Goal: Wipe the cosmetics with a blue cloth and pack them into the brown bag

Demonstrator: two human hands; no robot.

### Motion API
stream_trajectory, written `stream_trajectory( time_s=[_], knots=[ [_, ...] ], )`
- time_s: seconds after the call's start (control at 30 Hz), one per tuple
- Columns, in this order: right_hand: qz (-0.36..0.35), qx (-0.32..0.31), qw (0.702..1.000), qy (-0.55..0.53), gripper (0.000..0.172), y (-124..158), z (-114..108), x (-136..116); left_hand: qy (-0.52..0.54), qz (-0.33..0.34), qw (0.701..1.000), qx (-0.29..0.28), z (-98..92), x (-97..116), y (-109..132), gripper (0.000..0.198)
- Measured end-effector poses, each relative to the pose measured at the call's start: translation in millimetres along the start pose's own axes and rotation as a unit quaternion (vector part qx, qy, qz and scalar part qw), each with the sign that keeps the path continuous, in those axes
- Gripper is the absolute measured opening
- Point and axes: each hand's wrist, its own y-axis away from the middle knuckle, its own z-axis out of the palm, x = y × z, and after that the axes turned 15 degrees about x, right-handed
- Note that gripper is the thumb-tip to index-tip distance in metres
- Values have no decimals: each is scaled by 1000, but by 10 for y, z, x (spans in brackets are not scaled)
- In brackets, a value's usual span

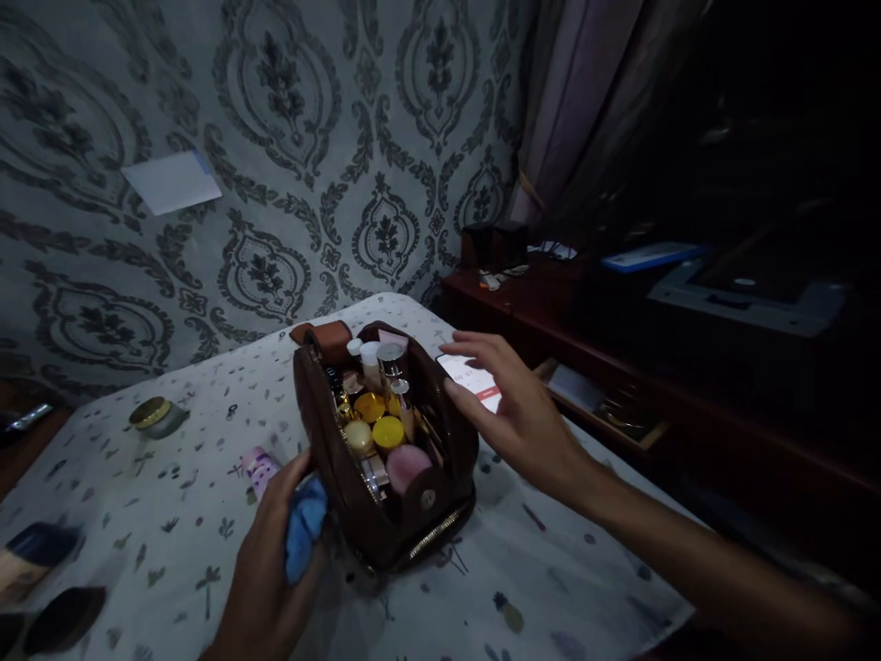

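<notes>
A brown leather cosmetic bag (323, 418) stands open on the patterned tablecloth, packed with small bottles, gold-capped jars (377, 418) and a pink sponge (407, 464). My left hand (268, 560) is closed on a blue cloth (305, 525) and rests against the bag's left side. My right hand (516, 413) hovers just right of the bag with fingers spread, above a lit phone (474, 378) lying on the table.
A pink tube (260, 466) lies left of the bag, and a gold-lidded jar (157, 416) sits farther left. Dark compacts (41, 551) lie at the near left. A dark wooden cabinet (619, 367) with an open drawer stands to the right. Patterned wallpaper is behind.
</notes>
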Motion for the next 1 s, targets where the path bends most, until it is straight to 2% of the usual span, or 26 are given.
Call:
stream_trajectory(
  time_s=[0.1,0.17,0.27,0.33,0.53,0.7,0.8,1.0],
  knots=[
    [-3,21,999,35,25,209,-5,-22,21,46,999,-9,8,-54,-12,61],
    [-71,24,996,41,22,348,-5,-72,28,72,997,-11,10,-90,-15,64],
    [-187,-18,982,5,19,517,-20,-140,20,93,995,-25,5,-113,-19,68],
    [-220,-49,974,-15,19,580,-41,-165,21,98,995,-28,4,-108,-20,69],
    [-206,-78,974,-56,22,619,-101,-194,49,86,994,-40,16,-107,-5,67],
    [-212,-81,972,-63,7,716,-73,-191,38,84,994,-60,-4,-153,26,67],
    [-204,-77,974,-64,6,756,-51,-207,31,74,995,-59,-25,-213,68,57],
    [-195,-75,973,-95,19,748,-13,-304,-19,43,997,-60,-174,-508,209,34]
  ],
)
